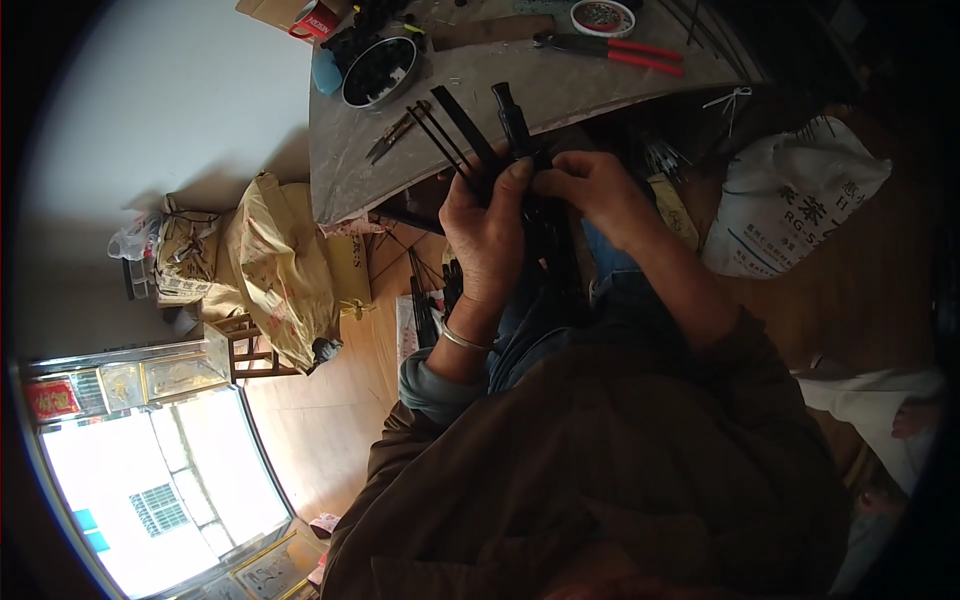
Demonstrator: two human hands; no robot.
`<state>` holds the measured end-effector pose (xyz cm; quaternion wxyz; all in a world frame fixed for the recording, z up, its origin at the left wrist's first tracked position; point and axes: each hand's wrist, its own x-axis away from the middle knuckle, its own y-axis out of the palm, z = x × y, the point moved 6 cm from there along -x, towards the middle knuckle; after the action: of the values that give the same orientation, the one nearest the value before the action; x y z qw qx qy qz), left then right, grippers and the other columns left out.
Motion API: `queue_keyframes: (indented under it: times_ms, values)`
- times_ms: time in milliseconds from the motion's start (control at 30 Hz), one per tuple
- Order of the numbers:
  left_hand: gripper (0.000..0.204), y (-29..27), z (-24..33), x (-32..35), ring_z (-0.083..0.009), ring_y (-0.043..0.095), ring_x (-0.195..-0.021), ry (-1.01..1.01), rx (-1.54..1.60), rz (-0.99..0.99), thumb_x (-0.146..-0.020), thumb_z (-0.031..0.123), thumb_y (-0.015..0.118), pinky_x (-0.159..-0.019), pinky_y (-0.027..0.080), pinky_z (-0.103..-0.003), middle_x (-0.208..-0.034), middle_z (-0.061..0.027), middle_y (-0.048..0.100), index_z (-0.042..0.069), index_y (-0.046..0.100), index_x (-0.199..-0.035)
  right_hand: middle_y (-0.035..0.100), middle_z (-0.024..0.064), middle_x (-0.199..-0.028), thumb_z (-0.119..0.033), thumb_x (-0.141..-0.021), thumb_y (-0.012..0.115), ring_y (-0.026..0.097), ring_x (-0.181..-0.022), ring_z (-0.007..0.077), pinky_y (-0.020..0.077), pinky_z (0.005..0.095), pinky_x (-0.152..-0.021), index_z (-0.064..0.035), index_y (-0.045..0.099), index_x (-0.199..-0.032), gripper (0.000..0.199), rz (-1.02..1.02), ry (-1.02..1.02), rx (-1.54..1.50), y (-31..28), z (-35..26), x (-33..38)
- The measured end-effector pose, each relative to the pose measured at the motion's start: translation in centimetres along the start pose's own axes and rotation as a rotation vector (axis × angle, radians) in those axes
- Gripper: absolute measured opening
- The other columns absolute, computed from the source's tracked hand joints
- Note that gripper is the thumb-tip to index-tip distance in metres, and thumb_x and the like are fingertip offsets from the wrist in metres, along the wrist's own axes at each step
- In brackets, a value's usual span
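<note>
My left hand (pixel 485 230), with a bracelet at its wrist, is closed around several slim black parts. A flat black strip (pixel 462 122) and two thin black rods (pixel 432 132) stick up out of it toward the table. Close against its thumb stands a dark tapered tube (pixel 512 118) with a flared tip. My right hand (pixel 597 190) pinches near the base of that tube, its fingertips bent inward; what exactly they grip is hidden. More long black pieces (pixel 548 245) run down below both hands toward my lap.
On the grey table (pixel 340 170) are a bowl (pixel 347 90) of black pieces, scissors (pixel 390 135), red-handled cutters (pixel 630 52), a wooden slat (pixel 495 32), a white dish (pixel 628 28) and a red mug (pixel 316 20). Sacks (pixel 285 265) stand left, a white sack (pixel 790 205) right.
</note>
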<state>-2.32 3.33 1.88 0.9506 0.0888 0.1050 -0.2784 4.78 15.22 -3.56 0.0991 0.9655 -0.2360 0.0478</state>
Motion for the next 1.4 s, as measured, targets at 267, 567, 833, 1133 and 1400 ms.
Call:
queue_keyframes:
  times_ms: [267, 567, 833, 1133, 1400]
  values:
    - [0.021, -0.7, -0.4, -0.4, -0.007, 0.059, -0.084, -0.027, -0.093, -0.011, -0.086, 0.009, 0.068, -0.077, 0.047, -0.022, -0.09, -0.0024, 0.066, -0.002, 0.063, -0.103, 0.055, -0.0052, -0.07, -0.03, -0.085, 0.07, 0.05, -0.06, 0.0026, 0.0399, 0.0193, -0.054, -0.0077, 0.062, -0.081, 0.024, -0.165, 0.131, -0.081, 0.8, 0.1, -0.4]
    - [0.021, -1.0, -1.3, -1.0, -0.006, 0.056, -0.078, -0.129, 0.03, -0.046, -0.085, 0.016, 0.071, -0.072, 0.046, -0.021, -0.086, -0.0007, 0.065, 0.0, 0.063, -0.095, 0.052, -0.0064, -0.066, -0.028, -0.084, 0.071, 0.046, -0.058, 0.0015, 0.0357, 0.0197, -0.051, -0.008, 0.063, -0.078, 0.023, -0.082, 0.036, 0.011, 1.3, -0.7, 0.1]
    - [0.019, -1.3, -1.5, -0.4, -0.0067, 0.056, -0.081, -0.138, 0.043, -0.035, -0.087, 0.016, 0.069, -0.075, 0.045, -0.021, -0.089, -0.0008, 0.064, 0.001, 0.063, -0.097, 0.053, -0.0065, -0.067, -0.027, -0.086, 0.068, 0.045, -0.058, 0.001, 0.0347, 0.0186, -0.05, -0.0072, 0.064, -0.082, 0.021, -0.15, 0.073, -0.062, 1.4, 0.0, 0.0]
    - [0.018, -0.4, -1.3, 0.1, -0.0061, 0.054, -0.083, -0.094, 0.201, 0.035, -0.088, 0.016, 0.068, -0.076, 0.044, -0.02, -0.09, 0.0, 0.063, 0.002, 0.063, -0.098, 0.054, -0.0059, -0.069, -0.025, -0.088, 0.066, 0.046, -0.063, 0.0004, 0.0355, 0.0195, -0.053, -0.0047, 0.065, -0.086, 0.02, 0.045, -0.211, 0.08, 1.7, -0.8, 1.3]
    - [0.019, -0.3, -0.5, 0.5, -0.0061, 0.055, -0.085, -0.051, 0.103, -0.011, -0.09, 0.015, 0.065, -0.078, 0.044, -0.021, -0.091, -0.0001, 0.064, 0.001, 0.063, -0.102, 0.053, -0.0044, -0.063, -0.029, -0.085, 0.069, 0.046, -0.052, 0.0029, 0.0354, 0.0195, -0.047, -0.0069, 0.062, -0.079, 0.024, -0.102, 0.036, -0.049, 1.2, -0.5, 0.7]
